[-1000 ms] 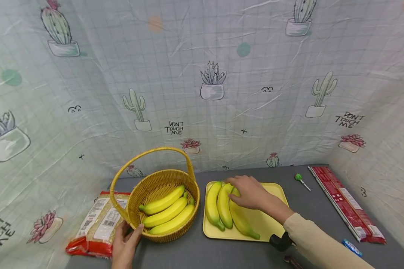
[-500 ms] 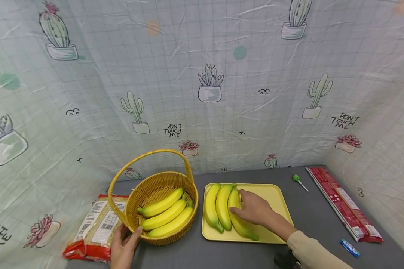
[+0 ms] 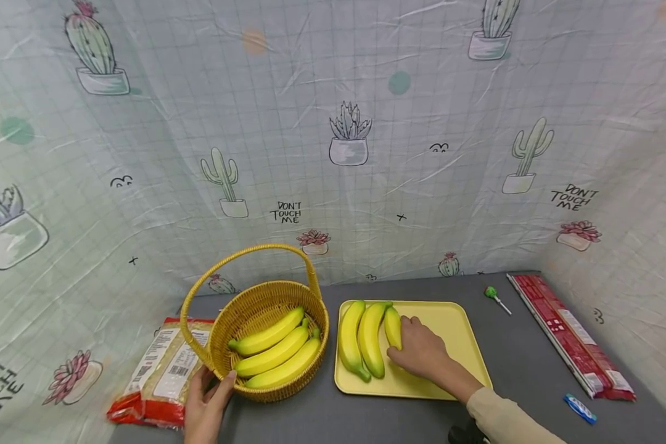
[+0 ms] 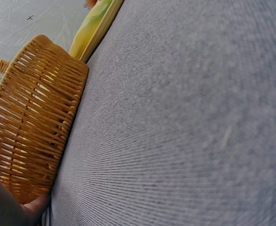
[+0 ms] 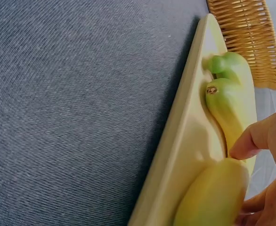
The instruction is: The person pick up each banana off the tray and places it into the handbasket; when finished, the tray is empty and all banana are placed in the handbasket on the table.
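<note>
A woven yellow basket [image 3: 238, 314] with a tall handle holds three bananas [image 3: 274, 356] at the left of the table. My left hand [image 3: 206, 404] grips its near left side, thumb against the wicker; the left wrist view has the thumb low by the basket's base. On a yellow tray [image 3: 449, 339], two bananas [image 3: 370, 339] lie side by side. Just right of them, my right hand [image 3: 422, 349] holds a third banana [image 3: 393, 327], thumb on one side and fingers on the other. Its lower part is hidden by the hand in the head view; its rounded end shows in the right wrist view.
A red-and-clear packet [image 3: 166, 376] lies left of the basket, partly behind my left hand. Right of the tray are a green lollipop [image 3: 491, 293], a long red packet [image 3: 566, 333] and a small blue-wrapped item [image 3: 579, 408]. A patterned curtain [image 3: 349, 203] hangs behind the table.
My right hand has come down from the bananas' far ends onto the rightmost one and now grips it. That banana has turned and shifted slightly right. My left hand stays at the basket.
</note>
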A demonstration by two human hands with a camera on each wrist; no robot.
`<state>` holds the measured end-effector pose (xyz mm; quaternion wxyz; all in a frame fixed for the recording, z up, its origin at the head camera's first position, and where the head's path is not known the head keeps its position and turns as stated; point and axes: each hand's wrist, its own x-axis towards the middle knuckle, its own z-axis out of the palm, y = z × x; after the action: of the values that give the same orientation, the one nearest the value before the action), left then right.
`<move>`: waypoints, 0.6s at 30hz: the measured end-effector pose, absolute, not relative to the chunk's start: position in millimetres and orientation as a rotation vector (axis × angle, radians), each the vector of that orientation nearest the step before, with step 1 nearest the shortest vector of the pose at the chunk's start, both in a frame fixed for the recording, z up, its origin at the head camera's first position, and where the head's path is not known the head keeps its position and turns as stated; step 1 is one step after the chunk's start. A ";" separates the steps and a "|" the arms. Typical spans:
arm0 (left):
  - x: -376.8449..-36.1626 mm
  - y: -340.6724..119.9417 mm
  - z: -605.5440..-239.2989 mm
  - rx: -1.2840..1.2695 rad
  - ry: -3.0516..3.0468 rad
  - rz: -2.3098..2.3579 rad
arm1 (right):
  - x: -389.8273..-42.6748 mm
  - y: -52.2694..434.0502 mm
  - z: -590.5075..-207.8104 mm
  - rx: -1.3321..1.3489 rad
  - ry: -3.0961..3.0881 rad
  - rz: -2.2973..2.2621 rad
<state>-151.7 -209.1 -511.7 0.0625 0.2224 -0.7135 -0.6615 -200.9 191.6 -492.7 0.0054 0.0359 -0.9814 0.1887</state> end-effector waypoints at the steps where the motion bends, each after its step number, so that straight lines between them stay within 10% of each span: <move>1: -151.8 -208.8 -511.4 0.676 -2.159 -1.997 | -201.3 192.0 -493.7 0.098 -3.075 0.586; 18: -149.9 -209.2 -509.1 0.640 -2.193 -1.969 | -198.9 196.5 -499.3 0.049 -3.042 0.538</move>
<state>-149.9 -209.2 -509.1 0.0628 0.2119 -0.7257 -0.6515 -198.9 196.5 -499.3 0.0260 0.0159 -0.9843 0.1740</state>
